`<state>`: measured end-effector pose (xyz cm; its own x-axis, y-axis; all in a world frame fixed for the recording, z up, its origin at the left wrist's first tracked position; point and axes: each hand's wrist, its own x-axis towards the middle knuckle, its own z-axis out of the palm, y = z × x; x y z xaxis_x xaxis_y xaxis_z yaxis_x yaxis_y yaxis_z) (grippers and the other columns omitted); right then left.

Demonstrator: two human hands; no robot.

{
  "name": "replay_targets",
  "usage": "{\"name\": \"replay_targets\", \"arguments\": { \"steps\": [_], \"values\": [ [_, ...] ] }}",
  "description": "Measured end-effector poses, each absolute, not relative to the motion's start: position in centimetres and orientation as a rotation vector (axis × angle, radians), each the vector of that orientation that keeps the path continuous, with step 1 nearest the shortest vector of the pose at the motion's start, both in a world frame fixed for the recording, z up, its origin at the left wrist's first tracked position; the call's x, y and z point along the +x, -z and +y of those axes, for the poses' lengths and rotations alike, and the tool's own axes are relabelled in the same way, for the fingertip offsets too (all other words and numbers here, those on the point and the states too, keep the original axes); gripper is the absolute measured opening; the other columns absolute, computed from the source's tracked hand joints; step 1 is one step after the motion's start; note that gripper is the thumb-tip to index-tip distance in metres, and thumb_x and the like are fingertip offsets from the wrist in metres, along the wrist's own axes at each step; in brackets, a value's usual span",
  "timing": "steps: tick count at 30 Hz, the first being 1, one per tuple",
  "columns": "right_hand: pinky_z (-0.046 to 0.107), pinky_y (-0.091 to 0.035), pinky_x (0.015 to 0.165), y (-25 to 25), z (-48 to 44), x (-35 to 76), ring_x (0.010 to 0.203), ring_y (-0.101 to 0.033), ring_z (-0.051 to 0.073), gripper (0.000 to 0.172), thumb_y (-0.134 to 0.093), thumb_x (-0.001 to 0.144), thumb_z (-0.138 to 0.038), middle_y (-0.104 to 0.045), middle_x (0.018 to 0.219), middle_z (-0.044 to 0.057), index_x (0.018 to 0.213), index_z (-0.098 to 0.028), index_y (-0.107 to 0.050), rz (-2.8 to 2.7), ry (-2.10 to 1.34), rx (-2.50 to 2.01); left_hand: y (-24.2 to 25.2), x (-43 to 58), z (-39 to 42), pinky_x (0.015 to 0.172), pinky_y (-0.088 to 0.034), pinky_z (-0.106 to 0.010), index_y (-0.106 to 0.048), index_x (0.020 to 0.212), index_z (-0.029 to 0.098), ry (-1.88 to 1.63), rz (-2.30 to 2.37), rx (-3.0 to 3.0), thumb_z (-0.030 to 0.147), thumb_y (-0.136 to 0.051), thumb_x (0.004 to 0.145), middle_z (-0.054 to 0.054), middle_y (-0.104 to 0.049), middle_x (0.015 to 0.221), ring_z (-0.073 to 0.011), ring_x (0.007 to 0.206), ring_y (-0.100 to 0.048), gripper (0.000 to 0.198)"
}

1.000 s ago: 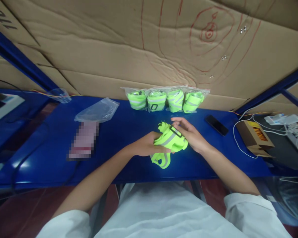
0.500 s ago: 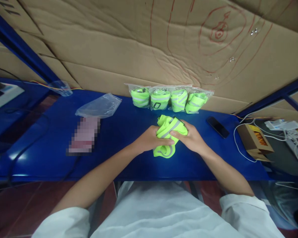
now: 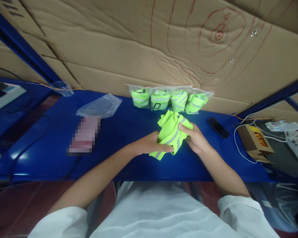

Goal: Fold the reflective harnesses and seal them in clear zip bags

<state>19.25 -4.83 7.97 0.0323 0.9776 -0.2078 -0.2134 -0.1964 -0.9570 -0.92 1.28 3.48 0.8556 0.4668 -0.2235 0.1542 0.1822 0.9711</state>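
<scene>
Both my hands grip a bundle of bright yellow-green reflective strap (image 3: 172,130) with grey stripes, held above the blue table. My left hand (image 3: 150,143) is closed on its lower left side, thumb across the front. On the upper right side my right hand (image 3: 195,137) pinches the folds, thumb on top; its other fingers are mostly hidden behind. A short end of the strap hangs below my left hand. Behind the bundle, several similar rolled straps in clear zip bags (image 3: 160,99) stand in a row against the cardboard.
An empty clear plastic bag (image 3: 99,106) lies at the left, by a blurred-out pinkish item (image 3: 84,135). A black phone (image 3: 218,128) rests at the right, near an open cardboard box (image 3: 255,142) and white cables (image 3: 235,138). A cardboard wall (image 3: 109,43) closes off the back of the blue table (image 3: 119,167).
The strap bundle has been turned and spread wider, with more of its folds showing. My right hand has shifted slightly right, and the hanging end now points down to the left.
</scene>
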Motion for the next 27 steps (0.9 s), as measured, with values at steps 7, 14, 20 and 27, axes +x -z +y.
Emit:
{"name": "replay_targets", "arguments": {
  "steps": [7,14,20,27],
  "values": [
    [0.044,-0.06,0.098,-7.1,-4.4,19.1,0.11,-0.076,0.031,0.047,-0.091,0.073,-0.04,-0.082,0.112,0.006,0.114,-0.022,-0.077,-0.715,-1.494,-1.149,-4.1,-1.3,2.1,0.067,-0.051,-0.027,-0.075,0.081,0.013,-0.339,0.708,1.824,0.055,-0.087,0.073,-0.001,-0.074,0.075,-0.0192,0.072,-0.066,0.044],
    [0.039,-0.061,0.081,-5.0,-4.0,18.9,0.092,-0.077,0.029,0.032,-0.076,0.082,-0.038,-0.081,0.092,0.007,0.107,-0.018,-0.075,-0.543,-1.736,-1.085,-2.8,-0.9,2.2,0.099,-0.057,-0.044,-0.044,0.156,0.023,-0.801,0.833,1.946,0.066,-0.098,0.051,-0.014,-0.067,0.138,-0.0349,0.119,-0.069,0.126],
    [0.03,-0.05,0.052,-4.0,-4.2,18.6,0.051,-0.057,0.018,0.015,-0.065,0.079,-0.033,-0.065,0.059,0.002,0.079,-0.018,-0.066,-0.431,-1.958,-1.058,-1.8,-0.9,2.6,0.121,-0.044,-0.059,-0.02,0.167,0.035,-1.272,0.358,2.193,0.069,-0.096,0.051,-0.022,-0.02,0.173,-0.0436,0.157,-0.033,0.142],
    [0.031,-0.057,0.081,-2.8,-4.7,17.6,0.087,-0.069,0.02,0.027,-0.07,0.084,-0.047,-0.073,0.089,0.002,0.093,-0.022,-0.069,-0.643,-1.643,-1.188,-2.3,-1.1,2.6,0.094,-0.058,-0.042,-0.064,0.123,0.022,-1.255,0.384,2.181,0.064,-0.097,0.055,-0.012,-0.07,0.117,-0.028,0.108,-0.071,0.086]
  ]
}}
